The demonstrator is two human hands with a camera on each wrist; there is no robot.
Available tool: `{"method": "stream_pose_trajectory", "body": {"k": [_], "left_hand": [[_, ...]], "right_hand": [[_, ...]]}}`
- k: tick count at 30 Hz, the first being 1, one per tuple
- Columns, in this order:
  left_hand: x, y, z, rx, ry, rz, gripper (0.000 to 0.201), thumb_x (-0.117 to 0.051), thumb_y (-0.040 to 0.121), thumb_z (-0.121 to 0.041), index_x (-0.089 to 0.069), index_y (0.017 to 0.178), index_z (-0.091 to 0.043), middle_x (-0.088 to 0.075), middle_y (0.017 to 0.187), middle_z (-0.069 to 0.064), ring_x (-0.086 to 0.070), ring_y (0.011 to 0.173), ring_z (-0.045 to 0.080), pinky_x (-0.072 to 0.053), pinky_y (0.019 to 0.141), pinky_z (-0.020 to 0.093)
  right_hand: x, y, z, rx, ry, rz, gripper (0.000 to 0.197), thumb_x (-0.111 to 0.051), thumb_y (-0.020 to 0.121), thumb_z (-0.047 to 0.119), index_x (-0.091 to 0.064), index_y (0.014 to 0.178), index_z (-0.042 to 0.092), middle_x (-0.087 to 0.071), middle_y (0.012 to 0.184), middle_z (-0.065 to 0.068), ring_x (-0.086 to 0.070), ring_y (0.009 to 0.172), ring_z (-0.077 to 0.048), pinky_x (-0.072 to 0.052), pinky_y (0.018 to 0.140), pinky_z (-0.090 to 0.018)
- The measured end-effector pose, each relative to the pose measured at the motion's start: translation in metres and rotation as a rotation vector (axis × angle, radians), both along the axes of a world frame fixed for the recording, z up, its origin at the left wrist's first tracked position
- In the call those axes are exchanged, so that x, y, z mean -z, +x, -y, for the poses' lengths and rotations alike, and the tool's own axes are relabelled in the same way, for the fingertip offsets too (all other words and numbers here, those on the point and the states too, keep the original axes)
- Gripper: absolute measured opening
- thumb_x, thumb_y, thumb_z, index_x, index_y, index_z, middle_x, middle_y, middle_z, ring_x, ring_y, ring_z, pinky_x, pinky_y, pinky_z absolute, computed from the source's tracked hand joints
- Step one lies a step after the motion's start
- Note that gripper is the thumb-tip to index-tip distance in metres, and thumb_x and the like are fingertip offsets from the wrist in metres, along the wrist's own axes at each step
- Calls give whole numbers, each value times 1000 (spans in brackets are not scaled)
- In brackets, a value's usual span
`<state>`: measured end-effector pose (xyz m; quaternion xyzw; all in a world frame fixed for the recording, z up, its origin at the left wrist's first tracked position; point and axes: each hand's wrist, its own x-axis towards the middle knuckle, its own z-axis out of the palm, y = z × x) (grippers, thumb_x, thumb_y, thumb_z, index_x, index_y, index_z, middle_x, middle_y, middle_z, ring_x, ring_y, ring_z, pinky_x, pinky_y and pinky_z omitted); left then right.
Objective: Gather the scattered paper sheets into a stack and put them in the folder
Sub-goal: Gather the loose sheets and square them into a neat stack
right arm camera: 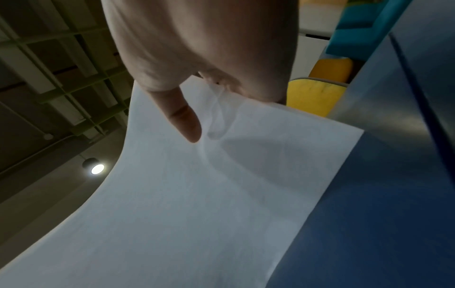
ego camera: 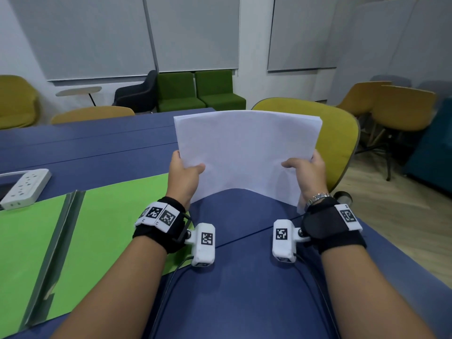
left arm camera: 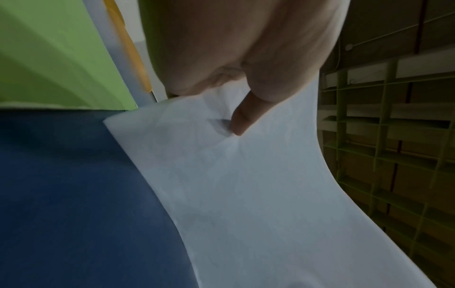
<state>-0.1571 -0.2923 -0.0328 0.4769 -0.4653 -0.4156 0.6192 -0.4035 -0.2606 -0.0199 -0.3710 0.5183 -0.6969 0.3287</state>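
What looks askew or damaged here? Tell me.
Nothing serious. The paper stack bows between the left hand and right hand, with small creases by each thumb; its top edges are slightly fanned, not flush. The green folder lies open on the table.

The paper stack hides both hands' fingers behind it. The green folder runs off the left edge.

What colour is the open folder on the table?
Bright green folder, with a grey spine; the head view shows it best.
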Motion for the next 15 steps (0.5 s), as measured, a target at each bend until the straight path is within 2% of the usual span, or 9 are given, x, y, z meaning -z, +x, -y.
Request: {"method": "stream_pose_trajectory", "body": {"k": [3,6,9,12,15], "left_hand": [[-2,3,-1,44,5,-13,46,-61,88,11,-58,123,-19,-71,120,-1,-69,110,19,-57,93,37],[-5,8,-3,57,21,-50,49,-60,85,14,-61,127,-12,-74,117,0,-71,101,17,-57,78,25],[-7,12,-5,79,43,-65,48,-62,81,14,-64,123,-9,-76,114,2,-73,97,20,-58,78,28],[-7,12,-6,103,45,-58,46,-64,77,15,-67,116,-11,-77,111,3,-73,96,22,-58,82,32],[-8,14,-6,105,24,-67,43,-65,75,16,-69,109,-11,-78,106,4,-73,93,22,-58,82,32]], "right_hand": [[0,-2,1,-22,19,-12,30,-68,80,-5,-68,99,18,-74,94,4,-68,84,-16,-52,71,-27],[-4,-4,2,6,-22,-49,28,-69,80,-4,-67,96,19,-72,90,5,-67,78,-13,-52,66,-24],[-7,-8,-1,-6,-9,-90,27,-68,79,-6,-66,90,19,-71,85,6,-65,73,-11,-50,62,-21],[-4,-10,-5,-43,1,-13,27,-65,78,-11,-66,87,15,-70,81,2,-65,71,-13,-52,64,-24],[-5,-9,-7,-32,-36,24,34,-62,75,-13,-63,97,13,-69,84,3,-63,72,-13,-51,64,-25]]}}
